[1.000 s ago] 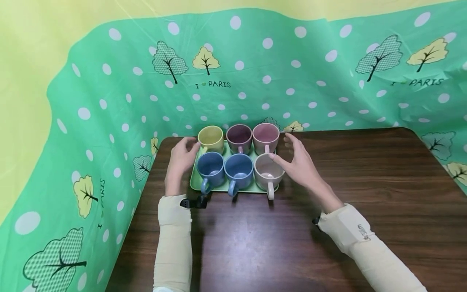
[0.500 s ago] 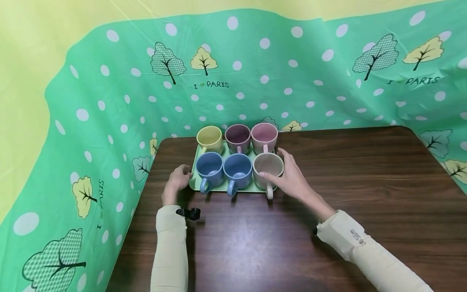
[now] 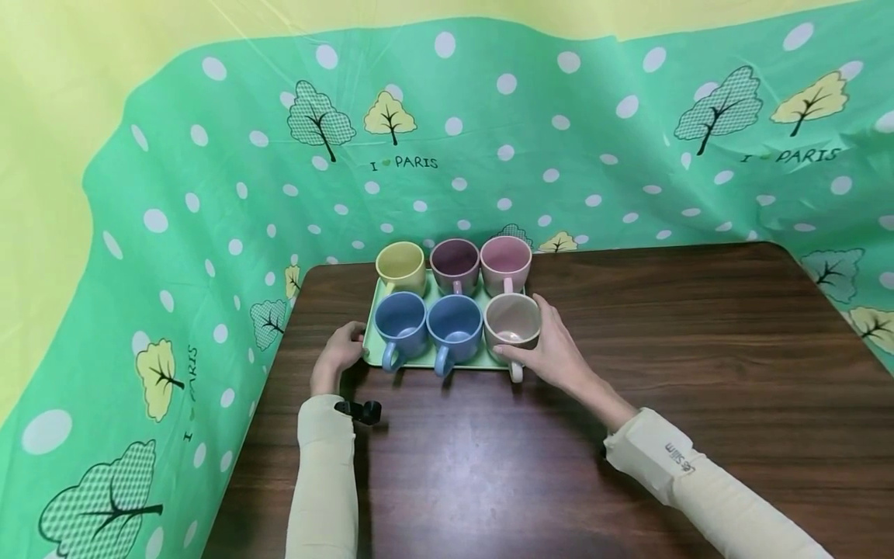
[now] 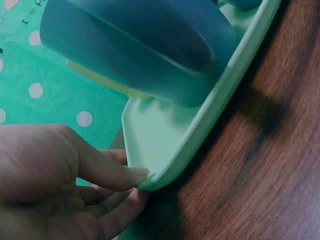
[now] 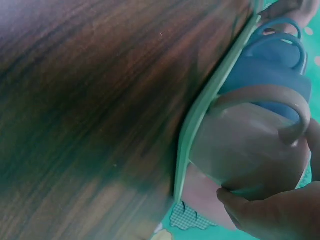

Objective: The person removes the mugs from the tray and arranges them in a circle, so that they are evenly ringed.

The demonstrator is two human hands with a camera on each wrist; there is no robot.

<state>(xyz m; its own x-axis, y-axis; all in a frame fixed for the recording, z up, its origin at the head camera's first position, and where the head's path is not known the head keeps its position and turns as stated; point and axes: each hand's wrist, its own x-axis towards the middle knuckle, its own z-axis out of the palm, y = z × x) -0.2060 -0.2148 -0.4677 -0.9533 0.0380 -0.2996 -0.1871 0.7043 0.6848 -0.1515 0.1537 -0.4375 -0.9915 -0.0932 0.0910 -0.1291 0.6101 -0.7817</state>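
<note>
A light green tray (image 3: pixel 375 341) carries two rows of mugs. My left hand (image 3: pixel 342 347) pinches the tray's near left corner; in the left wrist view the thumb (image 4: pixel 132 176) lies on the rim, with fingers beneath. At the right end of the front row, my right hand (image 3: pixel 555 353) holds the off-white mug (image 3: pixel 510 318), its thumb in front near the handle and its fingers around the right side. Two blue mugs, one left (image 3: pixel 401 322) and one middle (image 3: pixel 454 324), complete that row. Behind stand a yellow mug (image 3: pixel 400 265), a dark purple mug (image 3: pixel 454 262) and a pink mug (image 3: pixel 506 264).
The dark wooden table (image 3: pixel 447 466) stretches in front and to the right of the tray. A green cloth (image 3: pixel 489 155) with white dots and printed trees hangs behind and along the left side, close to the back-row mugs.
My left hand has come down from beside the yellow mug to the tray's near left corner and grips it. My right hand has moved down and nearer, closing around the off-white mug.
</note>
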